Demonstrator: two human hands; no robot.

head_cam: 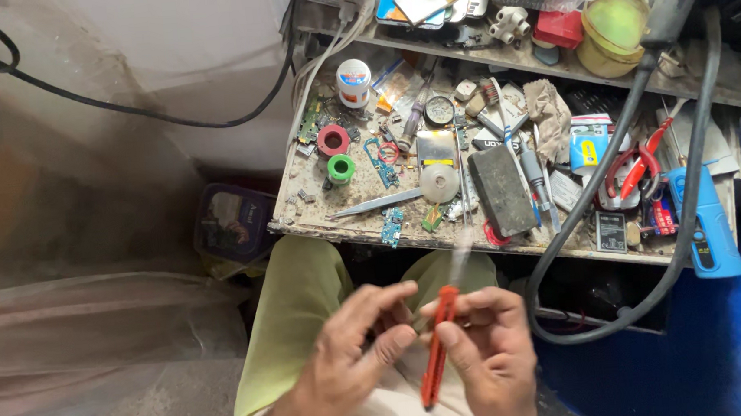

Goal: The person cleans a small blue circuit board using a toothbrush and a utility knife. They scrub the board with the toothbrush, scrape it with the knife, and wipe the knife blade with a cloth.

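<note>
Between your fingertips (448,326), right hand (489,356) pinches a red screwdriver (437,351), tip blurred; left hand (350,348) open beside it. Blue-capped white jar (353,82) well beyond.

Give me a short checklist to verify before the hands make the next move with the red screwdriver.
1. Right hand grips the red screwdriver: ok, fingers wrap its handle.
2. Left hand is near the handle: ok, its fingers touch or almost touch the top of the handle.
3. Screwdriver tip is visible: cannot tell, the shaft is blurred.
4. Some part is held for the work: cannot tell, nothing shows clearly between the fingers.
5. Tweezers are close: ok, they lie at the front of the workbench.
6. Black cables are away from the hands: ok, they hang to the right.
</note>
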